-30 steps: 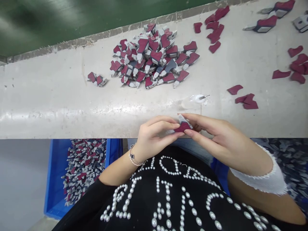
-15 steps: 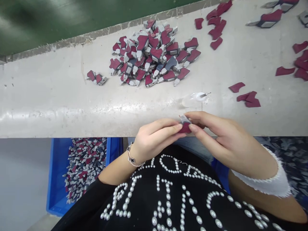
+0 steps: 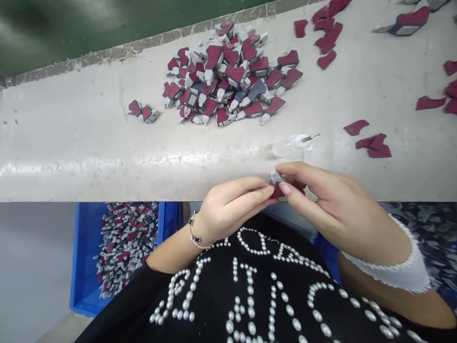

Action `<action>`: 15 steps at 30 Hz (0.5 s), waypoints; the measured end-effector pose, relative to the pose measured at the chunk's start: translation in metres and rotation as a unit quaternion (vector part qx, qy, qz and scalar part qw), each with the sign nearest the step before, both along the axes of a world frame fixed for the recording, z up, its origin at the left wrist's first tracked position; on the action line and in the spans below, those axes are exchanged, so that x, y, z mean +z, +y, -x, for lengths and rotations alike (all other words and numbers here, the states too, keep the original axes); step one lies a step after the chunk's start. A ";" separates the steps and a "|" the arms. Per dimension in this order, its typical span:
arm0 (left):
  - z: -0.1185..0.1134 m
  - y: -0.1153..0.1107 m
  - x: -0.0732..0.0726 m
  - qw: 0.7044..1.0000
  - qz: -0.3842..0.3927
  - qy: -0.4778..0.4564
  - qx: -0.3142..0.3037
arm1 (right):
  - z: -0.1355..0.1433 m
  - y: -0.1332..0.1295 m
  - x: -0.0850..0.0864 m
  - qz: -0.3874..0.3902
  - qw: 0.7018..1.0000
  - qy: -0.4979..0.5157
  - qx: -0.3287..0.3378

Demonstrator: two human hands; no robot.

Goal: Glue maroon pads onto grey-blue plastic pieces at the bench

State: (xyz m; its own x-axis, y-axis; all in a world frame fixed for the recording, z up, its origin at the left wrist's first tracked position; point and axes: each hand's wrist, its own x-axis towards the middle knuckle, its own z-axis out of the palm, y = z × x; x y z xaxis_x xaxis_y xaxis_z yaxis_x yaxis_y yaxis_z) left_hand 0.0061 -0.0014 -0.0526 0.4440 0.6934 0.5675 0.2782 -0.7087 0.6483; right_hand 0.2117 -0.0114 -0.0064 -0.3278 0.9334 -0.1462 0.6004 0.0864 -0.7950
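Between the two sets of fingertips, at the near edge of the tabletop (image 3: 89, 143): one grey-and-red piece (image 3: 276, 178), pale narrow end pointing away from the person. Left hand (image 3: 228, 205) has its fingers closed on the piece's left side; right hand (image 3: 332, 209) pinches the right side, thumb toward the person, index along the far side. Both gripping.

Change over the last second: the red face was showing broadly with the left thumb on it; now only a sliver shows below the right thumb. So the piece has been turned or re-gripped in the fingers, not released. Judgement: same part, same handling step, nothing set down.

Just beyond the fingertips, a clear bottle (image 3: 283, 147) with a thin metal tip lies untouched on its side. Farther out and left of the fingers, the big pile (image 3: 228, 81) of similar parts; left of that, a small cluster (image 3: 141, 113). Right of the fingers and farther out, loose red pieces (image 3: 378, 145). Below and left of the left fingers, a blue bin (image 3: 79, 267) full of parts. None of these rearranged meanwhile.
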 end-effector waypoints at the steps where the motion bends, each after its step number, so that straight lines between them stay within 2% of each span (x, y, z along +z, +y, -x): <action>1: 0.000 0.000 0.000 1.000 0.000 0.001 0.002 | 0.000 0.000 0.000 -0.001 1.000 -0.001 0.001; 8: 0.002 0.002 -0.001 0.999 0.033 -0.021 -0.015 | 0.001 -0.002 -0.002 0.000 1.000 0.003 0.005; 15: 0.002 0.002 -0.001 0.999 0.018 -0.025 -0.021 | 0.003 -0.002 -0.002 -0.045 0.998 -0.039 0.020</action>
